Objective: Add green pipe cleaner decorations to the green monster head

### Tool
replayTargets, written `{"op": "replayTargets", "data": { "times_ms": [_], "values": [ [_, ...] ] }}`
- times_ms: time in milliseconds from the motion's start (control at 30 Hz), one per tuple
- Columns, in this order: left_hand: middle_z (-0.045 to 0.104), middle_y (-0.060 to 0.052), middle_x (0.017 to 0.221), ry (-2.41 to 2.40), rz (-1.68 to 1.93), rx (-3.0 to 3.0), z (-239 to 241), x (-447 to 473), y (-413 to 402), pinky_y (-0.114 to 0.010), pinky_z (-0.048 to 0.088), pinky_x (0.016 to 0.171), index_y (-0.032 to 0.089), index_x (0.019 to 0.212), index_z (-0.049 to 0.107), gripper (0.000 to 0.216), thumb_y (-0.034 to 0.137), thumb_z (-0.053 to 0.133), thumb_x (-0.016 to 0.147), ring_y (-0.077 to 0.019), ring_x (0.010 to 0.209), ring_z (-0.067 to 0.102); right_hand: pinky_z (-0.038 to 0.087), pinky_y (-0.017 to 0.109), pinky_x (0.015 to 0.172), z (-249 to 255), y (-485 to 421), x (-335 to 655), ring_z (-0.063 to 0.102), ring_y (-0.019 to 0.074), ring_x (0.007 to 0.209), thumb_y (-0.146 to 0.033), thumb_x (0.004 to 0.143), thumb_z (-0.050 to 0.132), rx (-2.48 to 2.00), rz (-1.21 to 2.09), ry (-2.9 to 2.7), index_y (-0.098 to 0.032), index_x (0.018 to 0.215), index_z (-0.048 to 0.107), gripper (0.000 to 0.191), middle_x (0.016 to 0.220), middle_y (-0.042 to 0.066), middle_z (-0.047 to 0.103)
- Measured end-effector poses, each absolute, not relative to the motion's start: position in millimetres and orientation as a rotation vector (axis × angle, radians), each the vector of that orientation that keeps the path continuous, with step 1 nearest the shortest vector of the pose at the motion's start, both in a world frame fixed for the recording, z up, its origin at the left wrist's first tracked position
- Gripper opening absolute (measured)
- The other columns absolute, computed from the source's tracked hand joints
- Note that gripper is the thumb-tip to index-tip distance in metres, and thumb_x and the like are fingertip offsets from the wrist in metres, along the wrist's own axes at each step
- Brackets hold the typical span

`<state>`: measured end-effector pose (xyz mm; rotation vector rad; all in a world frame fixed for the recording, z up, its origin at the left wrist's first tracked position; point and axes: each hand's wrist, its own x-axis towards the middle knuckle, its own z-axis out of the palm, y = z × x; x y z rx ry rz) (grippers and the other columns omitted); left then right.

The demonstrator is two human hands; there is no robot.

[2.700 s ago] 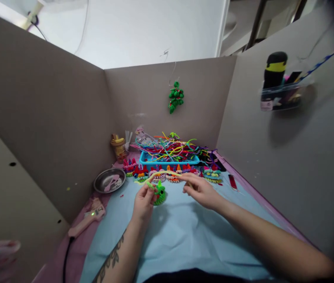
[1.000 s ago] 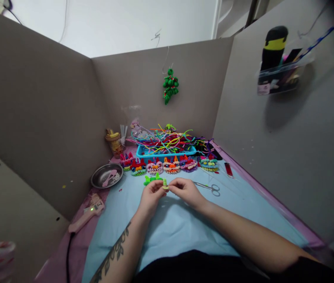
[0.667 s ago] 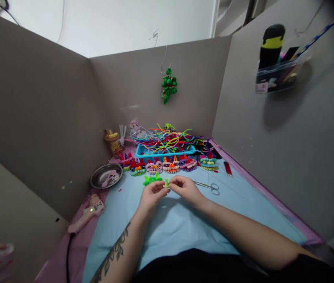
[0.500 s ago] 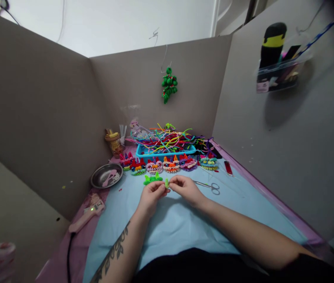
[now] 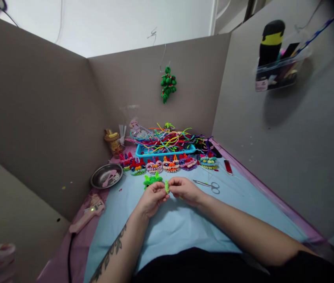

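Between my two hands is a small piece of yellow-green pipe cleaner [image 5: 167,186], bent or coiled; its exact shape is too small to tell. My left hand [image 5: 154,198] pinches it from the left with thumb and fingers. From the other side my right hand [image 5: 186,190] grips it with closed fingertips. Just beyond my left hand lies a bright green fuzzy figure [image 5: 152,179] with pointed ears, its near part covered by my fingers. Silver scissors [image 5: 211,186] rest to the right of my right hand.
Several colourful fuzzy heads [image 5: 171,164] stand in a row before a blue tray [image 5: 167,152] heaped with pipe cleaners. At left are a metal bowl [image 5: 96,181] and a pink glue gun [image 5: 87,217]. Grey panels [image 5: 196,74] enclose the table; a clear box [image 5: 277,74] hangs at right.
Both hands stay together around the yellow-green piece, with the fingers shifted slightly. The right hand has moved a little, showing more of the scissors' blades.
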<state>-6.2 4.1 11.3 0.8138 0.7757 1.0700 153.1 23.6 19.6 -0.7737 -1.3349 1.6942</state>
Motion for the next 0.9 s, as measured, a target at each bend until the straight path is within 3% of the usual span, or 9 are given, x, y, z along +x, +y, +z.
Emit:
{"op": "replayTargets", "data": {
  "times_ms": [133,333,433,533,733,900],
  "values": [
    [0.059,0.003,0.060,0.698,0.998,0.822,10.0,-7.9,4.3,-0.011,0.043,0.045,0.014,0.085,0.052,0.036,0.013,0.076,0.059,-0.0061,0.049,0.058,0.026,0.019,0.045,19.1,23.5,153.0,0.041,0.0047,0.044,-0.026,0.057,0.075,-0.710,1.823,-1.296,-0.012,0.069,0.059,0.024,0.057,-0.002,0.056],
    [0.059,0.003,0.060,0.627,0.988,0.824,15.1,-9.1,1.1,-0.010,0.043,0.046,0.015,0.087,0.047,0.038,0.014,0.075,0.062,-0.0052,0.049,0.058,0.023,0.017,0.042,11.9,25.2,153.5,0.040,0.0036,0.042,-0.029,0.063,0.075,-0.639,1.782,-1.336,-0.013,0.072,0.055,0.027,0.056,-0.003,0.056],
    [0.059,0.003,0.055,0.632,0.941,0.895,16.2,-7.6,-2.8,-0.011,0.042,0.044,0.015,0.085,0.046,0.037,0.019,0.075,0.063,-0.0060,0.046,0.056,0.033,0.017,0.046,12.2,22.7,156.0,0.050,0.0064,0.048,-0.030,0.061,0.076,-0.572,1.796,-1.424,-0.013,0.074,0.054,0.030,0.059,-0.002,0.059],
    [0.058,0.003,0.054,0.621,0.888,0.958,15.2,-5.2,-5.9,-0.013,0.042,0.043,0.015,0.082,0.046,0.037,0.024,0.076,0.063,-0.0075,0.045,0.057,0.045,0.025,0.058,17.3,18.3,160.6,0.060,0.0132,0.060,-0.035,0.062,0.075,-0.498,1.816,-1.532,-0.014,0.084,0.058,0.035,0.069,0.001,0.062],
    [0.059,0.002,0.058,0.697,0.925,0.946,17.8,1.0,-7.1,-0.014,0.039,0.043,0.015,0.081,0.047,0.041,0.031,0.078,0.058,-0.0072,0.046,0.056,0.045,0.026,0.065,27.3,13.7,166.7,0.056,0.0124,0.066,-0.035,0.071,0.067,-0.641,1.322,-1.770,-0.015,0.068,0.068,0.020,0.071,0.002,0.056],
    [0.057,0.002,0.054,0.804,1.077,0.975,20.1,8.3,-5.7,-0.015,0.037,0.042,0.014,0.072,0.049,0.035,0.040,0.071,0.065,-0.0056,0.043,0.051,0.045,0.026,0.063,24.4,11.9,159.8,0.056,0.0129,0.065,-0.037,0.076,0.061,-0.692,1.228,-1.643,-0.016,0.075,0.062,0.021,0.070,0.001,0.057]
  ]
}}
